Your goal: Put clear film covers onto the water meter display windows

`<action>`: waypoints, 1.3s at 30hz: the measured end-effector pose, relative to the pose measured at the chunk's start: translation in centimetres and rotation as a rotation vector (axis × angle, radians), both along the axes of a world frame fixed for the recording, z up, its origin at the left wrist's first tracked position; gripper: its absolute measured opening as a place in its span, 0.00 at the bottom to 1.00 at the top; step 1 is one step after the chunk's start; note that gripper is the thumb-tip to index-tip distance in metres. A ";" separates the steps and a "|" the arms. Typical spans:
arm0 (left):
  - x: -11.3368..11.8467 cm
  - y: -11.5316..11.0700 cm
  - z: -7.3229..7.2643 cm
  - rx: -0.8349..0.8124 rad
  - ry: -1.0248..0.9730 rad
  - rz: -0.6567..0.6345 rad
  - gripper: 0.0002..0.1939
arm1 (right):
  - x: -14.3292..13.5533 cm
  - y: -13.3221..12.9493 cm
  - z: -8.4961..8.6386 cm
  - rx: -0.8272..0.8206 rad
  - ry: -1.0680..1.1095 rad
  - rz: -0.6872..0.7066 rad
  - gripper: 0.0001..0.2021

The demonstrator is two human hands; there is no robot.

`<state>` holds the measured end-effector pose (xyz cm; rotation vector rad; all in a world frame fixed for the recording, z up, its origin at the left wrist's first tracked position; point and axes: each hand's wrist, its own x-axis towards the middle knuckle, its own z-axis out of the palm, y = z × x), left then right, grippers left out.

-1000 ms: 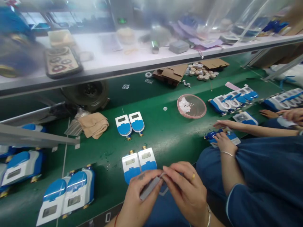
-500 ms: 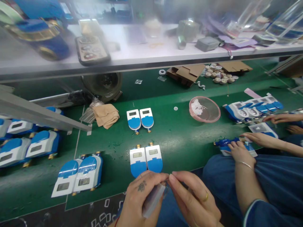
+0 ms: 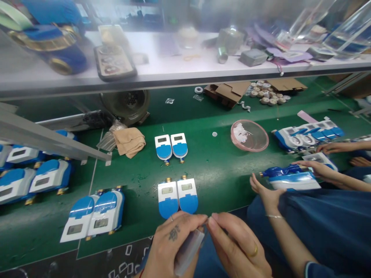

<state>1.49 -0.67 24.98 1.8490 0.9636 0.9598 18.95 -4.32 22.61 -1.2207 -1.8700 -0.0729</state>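
Observation:
My left hand (image 3: 171,241) is closed around a thin stack of clear plastic film (image 3: 189,251), held edge-up near the bench's front edge. With thumb and forefinger pinched, my right hand (image 3: 239,243) meets the left fingertips at the stack's top corner; a bit of clear film shows between the hands. Just beyond my left hand lie two white-and-blue water meters (image 3: 177,197) with small displays and brass ends. A second pair of water meters (image 3: 171,146) sits farther back. To the left, two more water meters (image 3: 94,216) lie side by side, tilted.
A co-worker's hands (image 3: 269,195) handle a blue-bodied water meter (image 3: 290,175) at the right. A pink-rimmed bowl (image 3: 262,147) holds white pieces. A folded tan cloth (image 3: 129,142), a metal post (image 3: 72,141) and an overhead shelf (image 3: 174,71) border the bench (image 3: 214,166).
My hands keep their pinch at the film stack, nearly unmoved. The co-worker's nearer hand has come off the blue meter and opened beside its left end; that meter has turned.

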 end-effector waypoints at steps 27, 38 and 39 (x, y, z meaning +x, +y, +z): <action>-0.3 0.0 -2.9 -0.305 -0.048 0.222 0.07 | -1.6 2.9 0.3 0.061 -0.072 0.087 0.07; -1.7 -0.4 -3.2 -1.280 -0.876 0.104 0.23 | -3.9 1.4 -1.3 -0.276 0.443 0.089 0.07; -2.1 -0.3 -3.3 -1.395 -0.979 0.076 0.23 | -4.0 1.4 -1.3 -0.305 0.485 0.112 0.09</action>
